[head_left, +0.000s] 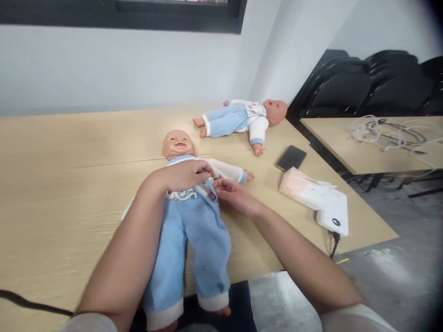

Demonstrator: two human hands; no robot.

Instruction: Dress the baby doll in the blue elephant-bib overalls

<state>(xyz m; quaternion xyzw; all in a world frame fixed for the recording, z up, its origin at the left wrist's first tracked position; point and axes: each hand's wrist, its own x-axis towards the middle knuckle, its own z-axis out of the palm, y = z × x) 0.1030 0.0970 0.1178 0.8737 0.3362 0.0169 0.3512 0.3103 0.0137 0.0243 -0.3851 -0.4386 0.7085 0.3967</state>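
Note:
A baby doll point(178, 144) in blue fleece dungarees point(197, 230) and a white top lies on its back on the wooden table point(69, 184), head away from me, legs hanging over the near edge. My left hand point(185, 175) rests curled on the doll's chest, fingers closed on the fabric near the shoulder strap. My right hand point(233, 194) is beside the doll's side and pinches the blue strap at the bib's edge.
A second doll point(242, 117) in the same outfit lies at the far side. A dark phone point(290, 158), a tissue pack point(304, 186) and a white power bank point(334, 212) with a cable lie to the right. Another table holds tangled cables point(387, 131); black chairs point(346, 87) stand behind.

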